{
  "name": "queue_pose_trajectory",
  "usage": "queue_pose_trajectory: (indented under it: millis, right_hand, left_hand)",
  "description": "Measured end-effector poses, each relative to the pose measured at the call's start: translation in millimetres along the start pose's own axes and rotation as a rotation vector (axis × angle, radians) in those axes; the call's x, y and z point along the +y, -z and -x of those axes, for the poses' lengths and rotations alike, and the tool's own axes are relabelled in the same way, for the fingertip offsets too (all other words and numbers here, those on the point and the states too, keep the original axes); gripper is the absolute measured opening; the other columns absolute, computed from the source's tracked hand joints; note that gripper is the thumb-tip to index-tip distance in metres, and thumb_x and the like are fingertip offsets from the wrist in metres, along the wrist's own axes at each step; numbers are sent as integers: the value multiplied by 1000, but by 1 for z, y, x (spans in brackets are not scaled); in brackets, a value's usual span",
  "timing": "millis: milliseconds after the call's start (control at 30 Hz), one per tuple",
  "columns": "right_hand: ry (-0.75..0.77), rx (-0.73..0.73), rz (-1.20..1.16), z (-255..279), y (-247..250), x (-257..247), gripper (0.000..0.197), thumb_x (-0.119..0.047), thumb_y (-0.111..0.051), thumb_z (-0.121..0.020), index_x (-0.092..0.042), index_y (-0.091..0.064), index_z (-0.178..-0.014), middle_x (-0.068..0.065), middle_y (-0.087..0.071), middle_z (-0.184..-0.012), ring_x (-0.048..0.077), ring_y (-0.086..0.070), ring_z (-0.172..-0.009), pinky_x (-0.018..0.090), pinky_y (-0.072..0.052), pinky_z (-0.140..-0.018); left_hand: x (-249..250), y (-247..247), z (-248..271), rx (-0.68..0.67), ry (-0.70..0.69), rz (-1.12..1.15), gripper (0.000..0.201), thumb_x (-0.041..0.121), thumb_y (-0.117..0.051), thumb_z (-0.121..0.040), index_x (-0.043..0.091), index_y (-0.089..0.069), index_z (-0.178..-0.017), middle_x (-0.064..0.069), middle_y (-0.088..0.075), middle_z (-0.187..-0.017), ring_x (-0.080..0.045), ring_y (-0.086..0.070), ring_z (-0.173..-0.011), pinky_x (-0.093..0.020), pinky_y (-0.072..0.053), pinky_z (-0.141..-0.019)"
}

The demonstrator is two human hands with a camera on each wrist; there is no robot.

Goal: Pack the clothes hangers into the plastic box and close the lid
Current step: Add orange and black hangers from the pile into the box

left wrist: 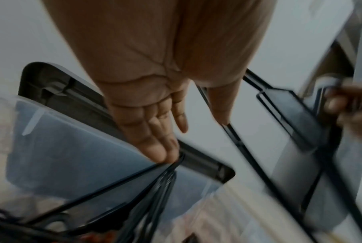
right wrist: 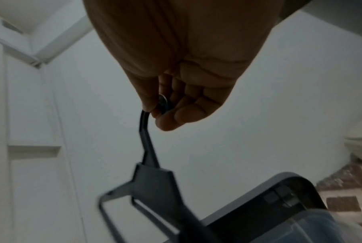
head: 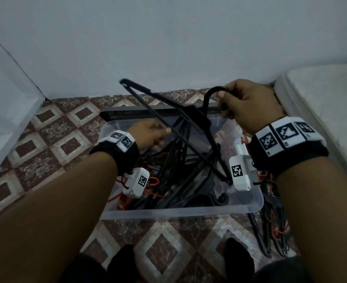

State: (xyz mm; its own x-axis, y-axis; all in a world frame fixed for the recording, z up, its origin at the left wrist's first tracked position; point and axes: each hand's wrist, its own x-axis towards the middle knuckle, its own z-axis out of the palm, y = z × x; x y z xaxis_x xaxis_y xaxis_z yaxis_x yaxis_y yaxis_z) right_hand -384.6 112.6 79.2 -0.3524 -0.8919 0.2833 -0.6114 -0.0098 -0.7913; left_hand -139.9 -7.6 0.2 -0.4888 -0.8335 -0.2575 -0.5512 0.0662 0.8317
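A clear plastic box [head: 180,211] stands on the tiled floor with several black and red hangers [head: 168,180] piled inside. My right hand [head: 223,103] grips the hook of a black hanger [head: 189,117], which hangs tilted over the box. The right wrist view shows that hand [right wrist: 165,111] curled round the hook of the hanger [right wrist: 155,180]. My left hand [head: 158,133] reaches over the box's left part. Its fingers [left wrist: 161,148] are straight and hold nothing, with the thumb beside the held hanger's [left wrist: 290,111] lower bar. A dark grey lid [head: 127,111] leans behind the box.
More black and red hangers [head: 270,227] lie on the floor right of the box. A white mattress edge [head: 321,99] runs along the right. White walls close off the back and left. My feet in black socks [head: 123,260] are near the box's front.
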Motion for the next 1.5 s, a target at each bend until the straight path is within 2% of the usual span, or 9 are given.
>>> queue_pose_trajectory:
  millis: [100, 167, 233, 400, 600, 867, 967, 1200, 1500]
  right_hand:
    - [23, 59, 196, -2, 4, -3, 18, -36, -59, -90, -24, -59, -78, -9, -68, -67, 8, -65, -61, 27, -51, -60]
    - [20, 95, 259, -2, 6, -3, 14, -34, -60, -90, -23, -60, -81, -7, -68, -76, 15, -64, -70, 29, -50, -65]
    - [11, 122, 336, -3, 7, -2, 9, -34, -60, -90, -25, -63, -88, -5, -66, -82, 17, -60, -74, 27, -44, -67]
    - [-21, 133, 406, -3, 9, 7, 15, -25, -58, -91, -27, -67, -102, -6, -70, -92, 16, -62, -81, 25, -45, -70]
    - [-61, 128, 397, -5, 11, 11, 26, -19, -52, -92, -24, -67, -111, 0, -72, -103, 20, -64, -94, 32, -52, -84]
    - [-42, 262, 117, -4, 19, -7, 31, -18, -40, -88, -25, -62, -109, 0, -69, -99, 21, -64, -93, 34, -51, -84]
    - [-57, 323, 20, 1, 23, -8, 33, -17, -39, -86, -29, -63, -105, -2, -70, -94, 14, -66, -87, 36, -53, -86]
    - [-104, 208, -198, 4, 10, -6, 30, -16, -42, -86, -34, -66, -92, -2, -72, -81, 18, -71, -78, 46, -57, -82]
    - [-126, -121, -477, 5, -2, -17, 32, -1, -45, -98, -20, -70, -99, 9, -72, -96, 25, -67, -90, 38, -55, -83]
  left_hand:
    - [-23, -16, -32, -105, 80, -568, 33, 48, -68, -85, 15, -71, -88, -5, -71, -91, -23, -65, -79, -34, -53, -72]
    - [-44, -36, -55, -189, 133, -789, 43, 49, -64, -86, 6, -68, -87, -11, -69, -91, -27, -63, -78, -35, -53, -71]
    - [-64, -57, -72, -210, 113, -938, 37, 51, -60, -89, 14, -63, -88, -11, -62, -83, -24, -57, -71, -28, -47, -71]
    - [-103, -98, -98, -186, 219, -940, 39, 34, -68, -88, 9, -64, -117, -15, -65, -116, -33, -62, -106, -44, -52, -91]
    - [-109, -99, -90, -133, 133, -1014, 29, 15, -49, -96, 6, -63, -119, -15, -58, -126, -34, -57, -114, -37, -49, -92]
    - [-43, -8, -37, 259, 93, -614, 35, 32, -47, -100, 0, -61, -98, -18, -67, -96, -36, -63, -86, -34, -46, -66]
    - [-18, 32, -12, 392, 26, -344, 34, 31, -43, -100, 8, -62, -83, -4, -70, -67, -18, -66, -58, -31, -53, -58]
    - [2, 50, 37, 320, -11, 338, 24, 13, -45, -101, -3, -56, -88, -19, -70, -77, -25, -64, -56, -35, -59, -55]
    - [17, 34, 38, 203, 12, 512, 27, 18, -46, -102, -3, -56, -87, -22, -71, -79, -23, -63, -51, -33, -58, -52]
